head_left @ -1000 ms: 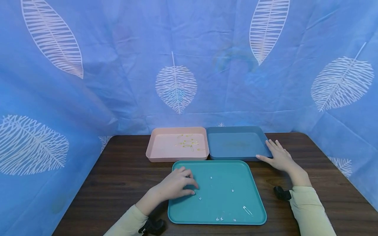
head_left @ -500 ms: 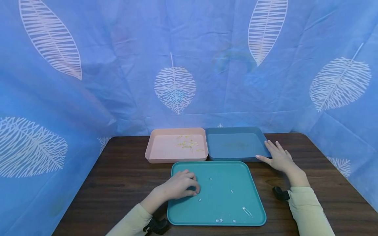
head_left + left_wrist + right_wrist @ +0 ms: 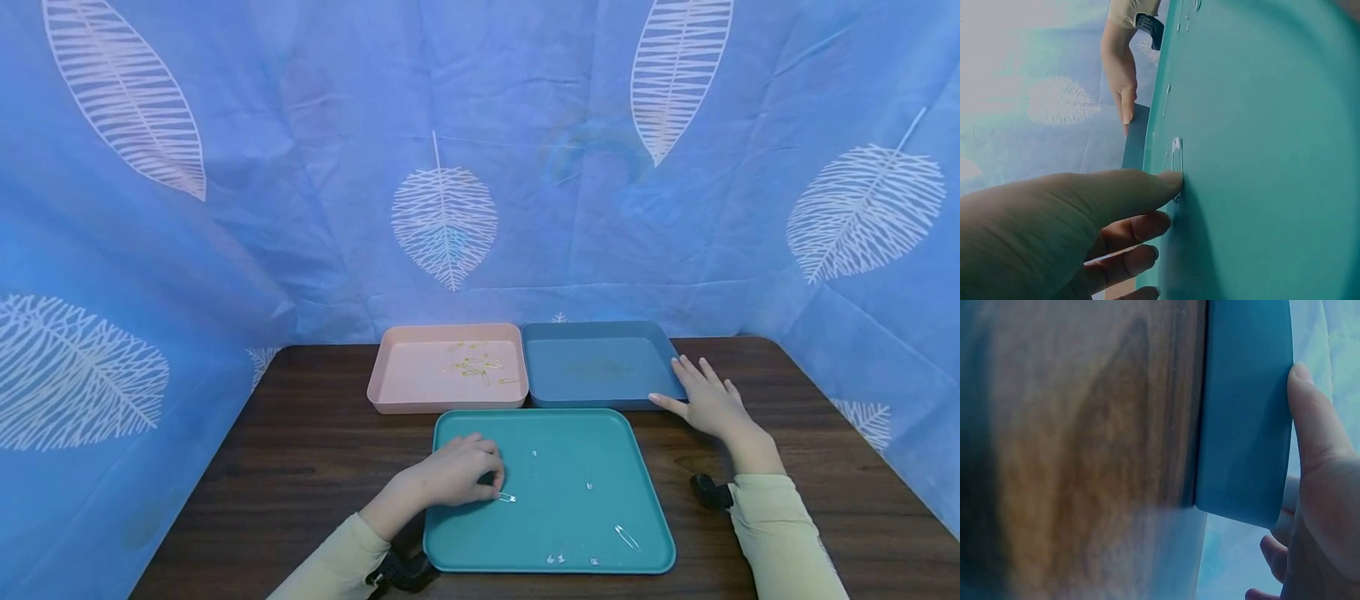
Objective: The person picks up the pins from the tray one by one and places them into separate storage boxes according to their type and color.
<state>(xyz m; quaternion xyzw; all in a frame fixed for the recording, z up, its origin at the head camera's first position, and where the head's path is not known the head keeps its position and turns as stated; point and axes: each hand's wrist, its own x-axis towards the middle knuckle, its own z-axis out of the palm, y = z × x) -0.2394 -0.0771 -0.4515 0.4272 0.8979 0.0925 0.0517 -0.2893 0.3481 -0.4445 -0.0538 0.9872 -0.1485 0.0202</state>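
Observation:
My left hand (image 3: 461,471) is over the left part of the teal tray (image 3: 577,521). Between its thumb and fingertips it pinches a silver safety pin (image 3: 508,497), whose clasp end sticks out past the thumb (image 3: 1166,181) in the left wrist view. Part of the pin is covered by the thumb. Several other silver pins are scattered on this tray, one of them a longer safety pin (image 3: 627,537) near the right front. My right hand (image 3: 712,404) rests at the right front corner of the blue tray (image 3: 600,367), fingers spread, thumb on the rim (image 3: 1291,412).
Left of the blue tray stands a pink tray (image 3: 416,379) with several yellow safety pins (image 3: 476,367) in it. All three trays sit on a dark wooden table (image 3: 315,442). A blue cloth (image 3: 315,208) with white leaf prints hangs behind.
The left fingers have closed together on a safety pin on the teal tray, and the pin now shows at the fingertips. The right hand has stayed on the blue tray's corner.

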